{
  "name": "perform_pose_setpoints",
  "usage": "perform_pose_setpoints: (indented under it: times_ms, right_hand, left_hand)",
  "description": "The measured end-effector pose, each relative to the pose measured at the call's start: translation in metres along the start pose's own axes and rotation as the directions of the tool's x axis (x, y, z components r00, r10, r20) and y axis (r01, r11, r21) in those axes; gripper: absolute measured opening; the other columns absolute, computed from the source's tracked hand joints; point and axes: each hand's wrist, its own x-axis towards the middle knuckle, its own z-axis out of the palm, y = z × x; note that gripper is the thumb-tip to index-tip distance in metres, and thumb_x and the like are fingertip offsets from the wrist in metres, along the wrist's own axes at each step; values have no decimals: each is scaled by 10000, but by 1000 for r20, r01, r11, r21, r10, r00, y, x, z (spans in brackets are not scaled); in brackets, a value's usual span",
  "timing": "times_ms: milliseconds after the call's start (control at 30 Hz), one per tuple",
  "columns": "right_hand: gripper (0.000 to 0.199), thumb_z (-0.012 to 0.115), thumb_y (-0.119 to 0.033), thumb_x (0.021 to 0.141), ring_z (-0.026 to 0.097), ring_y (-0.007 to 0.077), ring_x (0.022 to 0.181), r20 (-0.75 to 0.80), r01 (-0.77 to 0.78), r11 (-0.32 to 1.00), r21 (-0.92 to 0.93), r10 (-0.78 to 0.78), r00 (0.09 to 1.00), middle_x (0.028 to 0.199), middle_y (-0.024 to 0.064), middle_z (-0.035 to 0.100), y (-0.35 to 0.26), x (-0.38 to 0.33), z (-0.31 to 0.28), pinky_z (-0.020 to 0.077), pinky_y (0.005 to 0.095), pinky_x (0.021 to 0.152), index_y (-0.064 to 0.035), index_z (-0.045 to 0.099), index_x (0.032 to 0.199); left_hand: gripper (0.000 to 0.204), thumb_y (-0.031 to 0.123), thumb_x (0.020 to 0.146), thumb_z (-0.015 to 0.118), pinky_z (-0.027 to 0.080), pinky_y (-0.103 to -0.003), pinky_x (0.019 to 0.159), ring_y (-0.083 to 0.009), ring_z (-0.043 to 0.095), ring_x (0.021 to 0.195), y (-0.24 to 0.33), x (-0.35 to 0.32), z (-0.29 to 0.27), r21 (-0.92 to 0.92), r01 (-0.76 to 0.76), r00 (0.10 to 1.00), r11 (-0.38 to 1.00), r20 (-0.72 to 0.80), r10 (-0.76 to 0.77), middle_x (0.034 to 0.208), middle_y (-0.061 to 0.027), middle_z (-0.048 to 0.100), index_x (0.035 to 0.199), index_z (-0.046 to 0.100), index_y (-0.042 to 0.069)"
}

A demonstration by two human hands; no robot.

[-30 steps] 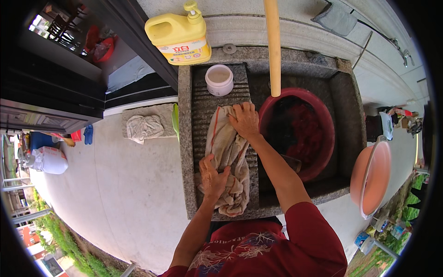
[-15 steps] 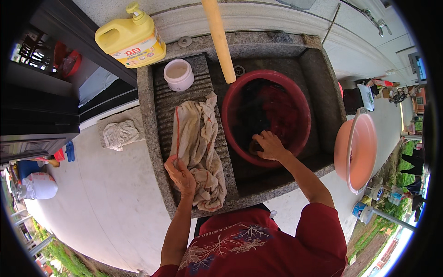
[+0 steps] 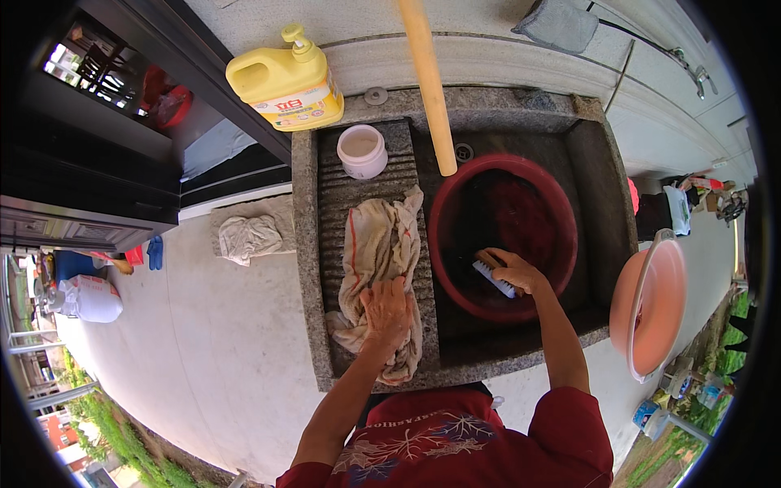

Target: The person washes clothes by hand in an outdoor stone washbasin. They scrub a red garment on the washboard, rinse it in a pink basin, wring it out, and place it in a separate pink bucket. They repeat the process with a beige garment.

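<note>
A scrub brush [image 3: 493, 278] with pale bristles is gripped in my right hand [image 3: 521, 271], low inside the dark red basin [image 3: 572, 244]. Its bristles face left, over the dark contents of the basin, which I cannot make out clearly. My left hand [image 3: 386, 315] lies with fingers stretched over a crumpled, wet beige cloth [image 3: 370, 244] with red stripes. Beneath the cloth is the ridged washboard [image 3: 329, 195] on the left side of the stone sink [image 3: 303, 268]. A small white tub [image 3: 363, 166] of pale contents stands above the cloth.
A yellow pump jug [image 3: 289, 85] stands at the sink's far left corner. One wooden pole [image 3: 429, 85] reaches down beside the basin. To the right is a pink basin [image 3: 651, 305]; a crumpled cloth [image 3: 248, 238] lies on a slab to the left.
My left hand has moved from the cloth's left edge onto its middle and lies flat. The brush in my right hand now shows its bristles. The whole scene has shifted rightward in view.
</note>
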Motion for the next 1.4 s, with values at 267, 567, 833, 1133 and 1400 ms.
perform_pose_setpoints:
  times_ms: [267,567,833,1133,1400]
  right_hand:
    - [630,732,-210,710,505,283,831,-290,553,584,-594,-797,530,951,121,477,-83,7,109,466,371,733,-149,513,1298]
    - [572,733,-303,715,499,301,869,-291,258,433,-864,-846,447,935,124,453,-113,109,113,478,426,678,-212,549,1248]
    - [576,730,-341,726,501,290,851,95,563,133,-816,-929,357,924,110,441,-71,23,168,477,407,669,-237,535,1258]
    - [535,690,-346,762,503,295,902,-338,302,488,-819,-836,433,917,112,446,-109,128,105,478,419,660,-228,537,1260]
    - [607,724,-335,723,508,297,844,86,537,80,-840,-957,276,929,110,434,-74,54,152,493,411,703,-251,512,1287]
  left_hand:
    - [200,118,767,650,349,-438,858,-268,518,905,24,-40,-19,-352,-100,954,931,233,191,921,-74,553,954,597,70]
    - [428,237,799,652,301,-548,938,-311,293,1262,6,-42,-16,168,-46,968,985,252,2,1356,-91,309,1205,520,264]
    - [112,180,758,638,313,-471,900,-278,472,1053,-16,-77,-32,-154,-56,994,986,85,70,1067,-55,545,854,688,154]
    - [129,219,705,633,286,-410,769,-228,504,797,-4,-64,-28,-134,-34,995,990,90,46,739,-35,555,694,637,91]
    - [243,299,713,649,289,-421,737,-244,521,738,-13,-79,-38,-85,132,989,988,73,-126,663,-52,554,582,588,104]
